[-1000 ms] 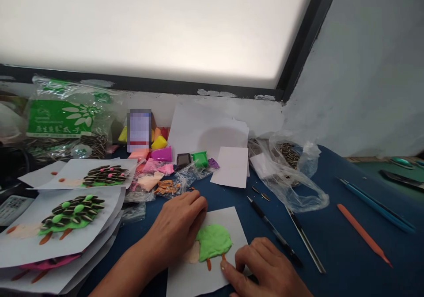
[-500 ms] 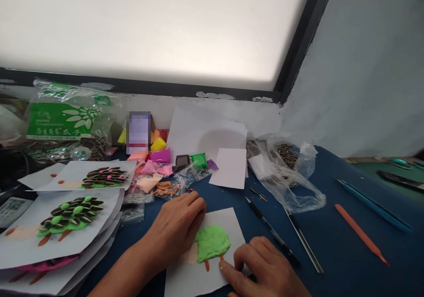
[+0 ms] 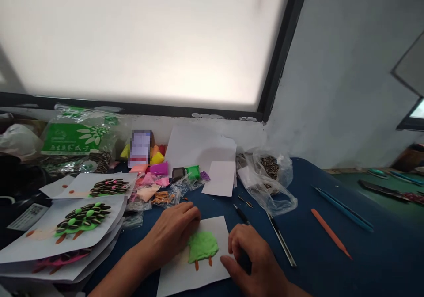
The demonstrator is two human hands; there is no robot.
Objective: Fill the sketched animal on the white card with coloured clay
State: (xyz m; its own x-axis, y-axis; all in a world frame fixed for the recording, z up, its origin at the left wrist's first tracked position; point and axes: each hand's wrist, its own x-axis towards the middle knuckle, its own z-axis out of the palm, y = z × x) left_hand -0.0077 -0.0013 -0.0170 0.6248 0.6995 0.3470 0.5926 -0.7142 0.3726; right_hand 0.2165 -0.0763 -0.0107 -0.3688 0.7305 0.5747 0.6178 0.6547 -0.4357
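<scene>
A white sheet of paper [image 3: 212, 276] carries a bright green clay body [image 3: 203, 246] with two small brown clay legs [image 3: 196, 265] below it. A pale patch on the sheet, left of the green clay, is partly covered by my left hand [image 3: 177, 226]. That hand is closed, its bent fingers held together over the sheet's left part, with the fingertips hidden. At the sheet's right edge is my right hand [image 3: 250, 259], curved, its thumb apart from the bent fingers and nothing visible between them. The thumb tip is a little right of the clay legs.
Finished seed-and-clay hedgehog pictures [image 3: 82, 222] are stacked at left. Behind are clay packets [image 3: 159, 169], a green seed bag [image 3: 71, 138], a white card [image 3: 218, 178] and a clear bag of seeds [image 3: 270, 169]. Pens [image 3: 281, 239], an orange tool [image 3: 331, 233] and blue tweezers [image 3: 342, 208] lie right.
My right hand has drawn back to the right, its thumb leaving the brown leg. My left hand stays on the sheet. The camera view has shifted somewhat.
</scene>
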